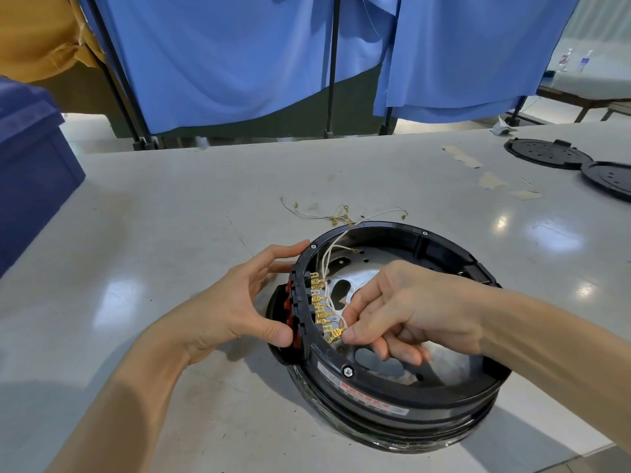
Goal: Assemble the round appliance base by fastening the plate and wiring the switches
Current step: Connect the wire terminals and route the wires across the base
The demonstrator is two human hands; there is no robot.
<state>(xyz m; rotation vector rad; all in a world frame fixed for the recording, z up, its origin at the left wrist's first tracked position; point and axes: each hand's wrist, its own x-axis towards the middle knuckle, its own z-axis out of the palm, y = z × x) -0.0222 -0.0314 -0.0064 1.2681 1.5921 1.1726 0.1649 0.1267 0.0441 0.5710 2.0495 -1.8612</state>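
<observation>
The round black appliance base lies on the table with its open side up. A shiny metal plate with oval holes sits inside it. Along the left inner wall runs a row of red switches with brass terminals. White wires lead from these terminals up over the rim. My left hand grips the outer left wall by the switches, thumb pressed on the lowest one. My right hand reaches inside and pinches a brass wire connector at the lowest terminal.
Several loose white wires with brass ends lie on the table just behind the base. Two black round lids rest at the far right. A dark blue crate stands at the left edge. Blue curtains hang behind the table.
</observation>
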